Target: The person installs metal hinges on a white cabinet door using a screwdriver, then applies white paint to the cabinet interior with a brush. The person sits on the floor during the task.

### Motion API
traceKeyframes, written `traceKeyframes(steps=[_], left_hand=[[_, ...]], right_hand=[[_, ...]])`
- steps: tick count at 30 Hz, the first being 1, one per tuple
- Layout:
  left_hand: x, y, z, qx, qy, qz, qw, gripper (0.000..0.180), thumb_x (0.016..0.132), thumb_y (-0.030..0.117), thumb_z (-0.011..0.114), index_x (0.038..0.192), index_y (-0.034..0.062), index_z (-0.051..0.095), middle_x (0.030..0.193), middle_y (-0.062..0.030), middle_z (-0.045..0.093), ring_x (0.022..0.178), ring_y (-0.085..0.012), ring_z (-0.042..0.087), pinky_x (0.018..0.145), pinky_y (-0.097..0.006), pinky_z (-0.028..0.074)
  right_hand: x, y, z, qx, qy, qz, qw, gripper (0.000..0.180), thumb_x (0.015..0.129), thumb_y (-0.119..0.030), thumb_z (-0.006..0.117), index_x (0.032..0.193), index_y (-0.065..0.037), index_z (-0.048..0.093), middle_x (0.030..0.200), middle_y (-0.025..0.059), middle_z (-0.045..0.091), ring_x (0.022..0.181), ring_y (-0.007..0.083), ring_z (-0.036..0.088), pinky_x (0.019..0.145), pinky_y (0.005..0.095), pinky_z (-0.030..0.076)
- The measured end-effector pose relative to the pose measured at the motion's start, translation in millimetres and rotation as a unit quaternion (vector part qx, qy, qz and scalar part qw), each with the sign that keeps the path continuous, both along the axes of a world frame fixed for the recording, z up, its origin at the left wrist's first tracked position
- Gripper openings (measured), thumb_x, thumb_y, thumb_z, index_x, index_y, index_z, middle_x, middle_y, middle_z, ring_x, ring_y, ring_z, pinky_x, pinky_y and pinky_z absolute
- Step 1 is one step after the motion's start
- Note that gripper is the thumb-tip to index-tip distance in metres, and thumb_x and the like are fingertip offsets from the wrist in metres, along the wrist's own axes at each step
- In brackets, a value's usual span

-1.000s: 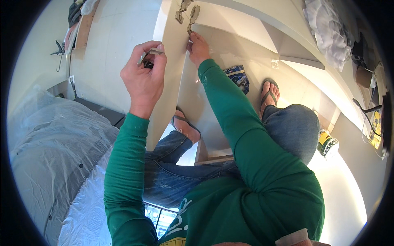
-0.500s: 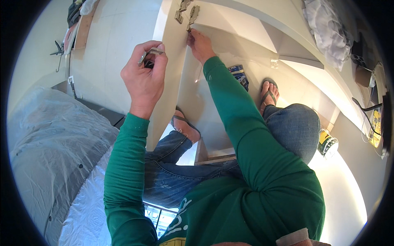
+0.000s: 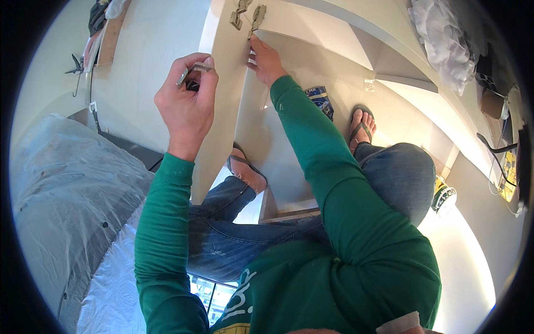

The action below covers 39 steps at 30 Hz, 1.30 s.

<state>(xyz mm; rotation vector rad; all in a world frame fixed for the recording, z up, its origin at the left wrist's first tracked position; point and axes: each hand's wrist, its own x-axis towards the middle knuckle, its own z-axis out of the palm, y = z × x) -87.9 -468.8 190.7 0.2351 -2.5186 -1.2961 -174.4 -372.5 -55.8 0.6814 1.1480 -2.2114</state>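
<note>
My left hand (image 3: pixel 186 106) is closed around a bent silver metal piece (image 3: pixel 196 68), which sticks out between thumb and fingers; the rest of it is hidden in the fist. It is beside the edge of a white cabinet door (image 3: pixel 222 100). My right hand (image 3: pixel 270 65) reaches into the cabinet, fingers apart, one fingertip at the lower end of a metal hinge part (image 3: pixel 258 18). Nothing shows in that hand. Another hinge part (image 3: pixel 239 15) sits on the door's edge, close by on the left.
A blue packet (image 3: pixel 319 102) lies on the cabinet floor near my sandalled foot (image 3: pixel 362 125). Plastic sheeting (image 3: pixel 78 183) covers something at left. A paint-marked tub (image 3: pixel 443 197) stands beyond my knee. A crumpled white bag (image 3: pixel 445 44) is at upper right.
The view has shifted slightly, so most things sit a little further left. My right fingers have spread from a pinch by the hinge. My left hand keeps its hold on the metal piece.
</note>
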Motion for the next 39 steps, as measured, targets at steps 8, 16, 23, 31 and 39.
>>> traceKeyframes(steps=[8, 16, 23, 31, 39], left_hand=[[1.7, 2.5, -2.1, 0.047, -0.001, 0.001, 0.999, 0.011, 0.094, 0.004, 0.072, 0.104, 0.0002, 0.070, 0.077, 0.0021, 0.064, 0.069, -0.0024, 0.054, 0.062, -0.019, 0.047], [3.6, 6.6, -2.0, 0.021, -0.003, 0.001, 1.000, 0.014, 0.093, 0.007, 0.072, 0.106, 0.0020, 0.070, 0.072, -0.0004, 0.062, 0.065, -0.0033, 0.053, 0.060, -0.020, 0.047], [0.5, -0.7, -2.2, 0.017, -0.005, 0.007, 1.000, 0.014, 0.092, 0.006, 0.072, 0.105, 0.0024, 0.070, 0.070, -0.0013, 0.061, 0.063, -0.0040, 0.054, 0.059, -0.022, 0.048], [1.5, -0.2, -3.4, 0.030, 0.001, 0.003, 1.000, 0.013, 0.091, 0.005, 0.071, 0.104, 0.0029, 0.070, 0.069, -0.0018, 0.062, 0.063, -0.0040, 0.055, 0.058, -0.022, 0.048], [0.5, 3.3, -0.3, 0.020, 0.000, 0.012, 1.000, 0.009, 0.098, 0.008, 0.071, 0.104, 0.0010, 0.071, 0.074, 0.0050, 0.059, 0.067, -0.0019, 0.049, 0.060, -0.019, 0.043]], right_hand=[[-15.3, 14.1, 16.7, 0.043, 0.003, 0.061, 0.997, 0.048, 0.103, -0.052, 0.061, 0.131, -0.014, 0.062, 0.121, 0.0012, 0.058, 0.107, 0.0199, 0.053, 0.093, 0.0421, 0.049], [-4.3, 3.6, 13.7, 0.048, 0.020, 0.008, 0.999, 0.051, 0.102, -0.049, 0.062, 0.136, -0.011, 0.058, 0.100, -0.0002, 0.058, 0.083, 0.0136, 0.054, 0.069, 0.0336, 0.051], [6.2, -15.9, 6.2, 0.083, 0.051, -0.077, 0.992, 0.054, 0.102, -0.049, 0.063, 0.137, -0.008, 0.053, 0.090, 0.0016, 0.057, 0.067, 0.0106, 0.051, 0.058, 0.0308, 0.046], [0.6, -22.6, -7.5, 0.133, 0.092, -0.082, 0.983, 0.055, 0.103, -0.049, 0.061, 0.136, -0.006, 0.050, 0.093, 0.0044, 0.059, 0.071, 0.0106, 0.053, 0.059, 0.0308, 0.046], [-3.2, -9.7, 17.4, 0.139, 0.041, -0.020, 0.989, 0.055, 0.104, -0.055, 0.055, 0.130, -0.007, 0.060, 0.108, 0.0044, 0.062, 0.088, 0.0170, 0.058, 0.078, 0.0385, 0.054]])
